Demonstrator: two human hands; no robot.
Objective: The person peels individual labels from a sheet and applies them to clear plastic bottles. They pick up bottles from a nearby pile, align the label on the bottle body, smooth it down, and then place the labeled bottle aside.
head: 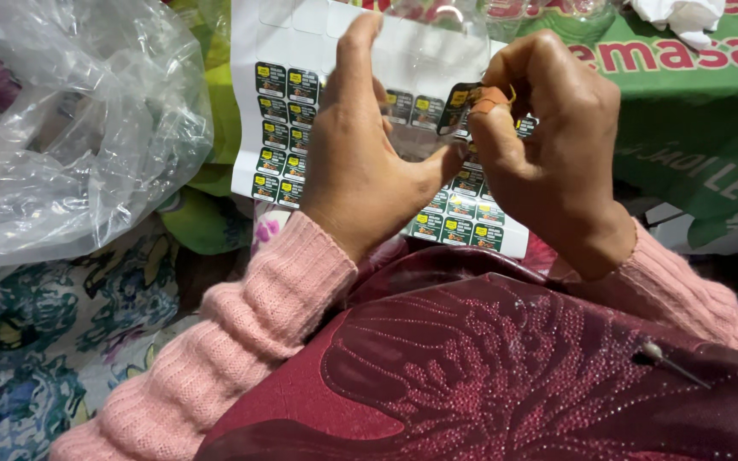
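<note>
A white backing sheet with several small dark green and yellow stickers lies under both hands. My left hand grips a clear plastic bottle, fingers wrapped around its side, thumb pointing right. My right hand pinches one dark sticker between thumb and forefinger, pressed against the bottle's wall. The forefinger tip carries an orange wrap. Both wrists wear pink knitted sleeves.
A large crumpled clear plastic bag fills the left. A green banner covers the right, with a white cloth on top. Floral fabric lies at lower left, and a dark red beaded cloth is across my lap.
</note>
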